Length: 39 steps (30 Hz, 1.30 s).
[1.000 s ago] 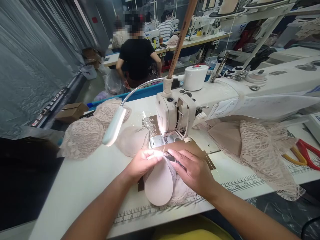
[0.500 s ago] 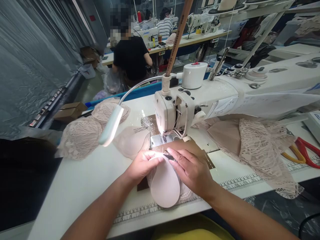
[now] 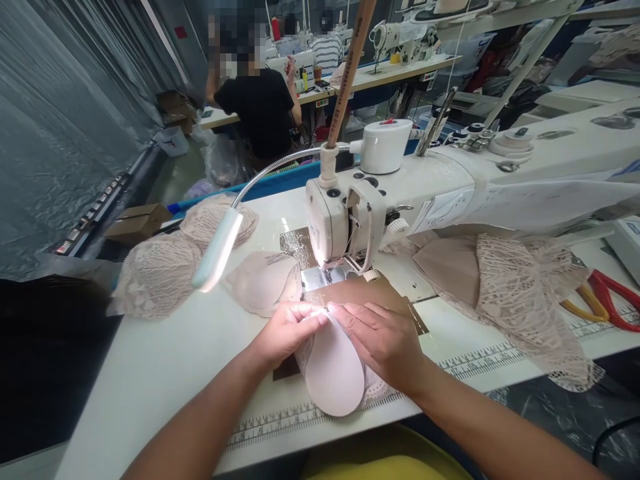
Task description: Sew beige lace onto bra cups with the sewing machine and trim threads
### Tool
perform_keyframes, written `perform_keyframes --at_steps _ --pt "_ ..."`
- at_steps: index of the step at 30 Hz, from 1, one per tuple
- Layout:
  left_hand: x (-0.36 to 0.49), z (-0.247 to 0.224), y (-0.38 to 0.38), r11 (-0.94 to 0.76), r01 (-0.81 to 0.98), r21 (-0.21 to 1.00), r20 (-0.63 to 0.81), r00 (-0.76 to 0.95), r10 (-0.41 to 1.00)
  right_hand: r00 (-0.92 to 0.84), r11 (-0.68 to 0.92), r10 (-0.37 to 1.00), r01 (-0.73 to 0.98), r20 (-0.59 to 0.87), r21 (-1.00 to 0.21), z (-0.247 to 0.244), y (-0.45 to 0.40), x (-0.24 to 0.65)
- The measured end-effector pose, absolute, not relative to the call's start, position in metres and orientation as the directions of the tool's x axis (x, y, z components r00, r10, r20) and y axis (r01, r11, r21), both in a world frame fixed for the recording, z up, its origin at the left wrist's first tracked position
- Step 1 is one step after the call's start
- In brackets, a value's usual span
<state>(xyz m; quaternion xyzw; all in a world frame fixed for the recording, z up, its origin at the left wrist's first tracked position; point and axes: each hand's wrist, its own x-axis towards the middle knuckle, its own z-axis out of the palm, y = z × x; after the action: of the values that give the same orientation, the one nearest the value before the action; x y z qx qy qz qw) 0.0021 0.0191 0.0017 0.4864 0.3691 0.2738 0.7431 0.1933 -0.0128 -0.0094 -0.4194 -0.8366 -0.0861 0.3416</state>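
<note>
— Sewing room, grey sheeting along one wall. Person in a black shirt (image 3: pixel 257 110) ahead, back to us. What's on the near surface (image 3: pixel 140 387)?
— White sewing machine (image 3: pixel 327 223), lamp (image 3: pixel 220 250) beside its head. Lace cups (image 3: pixel 157 277) off to the left.
— And the piece in hand?
— Pale pad (image 3: pixel 336 377), teardrop-shaped, near the front edge, on the worker's side of the machine. Some lace (image 3: pixel 377 392) shows from under its right side. Ruler strip (image 3: pixel 270 425) runs past below.
— How does it lie from the grip?
— Toward the worker. Narrow end at the fingertips, round end nearest the lap; long axis runs almost straight down from the hands, slanting slightly right.
— Which hand is nearer?
— Neither, clearly; both meet at the narrow tip. Left hand (image 3: pixel 290 332) pinches it, thumb laid on top.
— Right hand (image 3: pixel 385 340)?
— Back upward, fingers bunched, tips at the same spot. Thumb hidden; can't tell whether that grip is closed, or on what.
— Arms?
— Forearms slant in from both lower corners, converging at the pad.
</note>
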Motion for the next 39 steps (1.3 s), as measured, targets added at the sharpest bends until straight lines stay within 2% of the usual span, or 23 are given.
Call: perform_keyframes --at_steps 2,4,7,9,11,14,19,23,27,31,34,39 --pt "0.001 0.001 0.021 0.337 -0.018 0.941 -0.269 0.565 0.780 -0.383 0.639 0.680 0.728 0.626 -0.248 -0.011 -0.012 0.195" --pt "0.001 0.001 0.022 0.249 0.013 0.968 -0.218 0.531 0.819 -0.278 0.571 0.773 0.697 0.571 -0.434 -0.010 -0.010 0.197" --pt "-0.001 0.001 0.025 0.174 0.005 0.985 -0.150 0.531 0.834 -0.142 0.358 0.927 0.607 0.346 -0.710 -0.005 -0.006 0.202" --pt "-0.001 0.000 0.025 0.227 -0.018 0.974 -0.178 0.558 0.811 -0.185 0.239 0.969 0.522 0.164 -0.819 -0.003 -0.004 0.204" --pt "-0.002 0.000 0.024 0.294 -0.026 0.955 -0.227 0.574 0.787 -0.265 0.165 0.963 0.463 0.042 -0.871 -0.003 -0.003 0.204" --pt "-0.004 0.001 0.024 0.326 -0.016 0.945 -0.260 0.569 0.780 -0.306 0.147 0.952 0.434 0.008 -0.889 -0.004 -0.003 0.204" --pt "-0.003 0.004 0.024 0.294 0.051 0.954 -0.272 0.557 0.785 -0.273 0.210 0.955 0.353 0.115 -0.912 -0.001 -0.006 0.203" --pt "0.001 0.000 0.023 0.239 0.082 0.967 -0.243 0.565 0.789 -0.250 0.234 0.957 0.369 0.146 -0.900 0.002 -0.007 0.201" --pt "0.002 -0.005 0.024 0.289 0.050 0.956 -0.267 0.558 0.786 -0.211 0.241 0.964 0.422 0.164 -0.874 0.000 -0.008 0.201" --pt "0.002 0.000 0.025 0.301 0.035 0.953 -0.271 0.541 0.796 -0.179 0.371 0.928 0.476 0.326 -0.797 -0.004 -0.007 0.206" --pt "0.002 0.004 0.026 0.310 0.043 0.950 -0.285 0.522 0.804 -0.235 0.522 0.850 0.500 0.472 -0.690 -0.008 -0.009 0.209" --pt "0.001 0.002 0.027 0.287 0.010 0.958 -0.248 0.539 0.805 -0.296 0.599 0.786 0.583 0.543 -0.549 -0.016 -0.011 0.204"
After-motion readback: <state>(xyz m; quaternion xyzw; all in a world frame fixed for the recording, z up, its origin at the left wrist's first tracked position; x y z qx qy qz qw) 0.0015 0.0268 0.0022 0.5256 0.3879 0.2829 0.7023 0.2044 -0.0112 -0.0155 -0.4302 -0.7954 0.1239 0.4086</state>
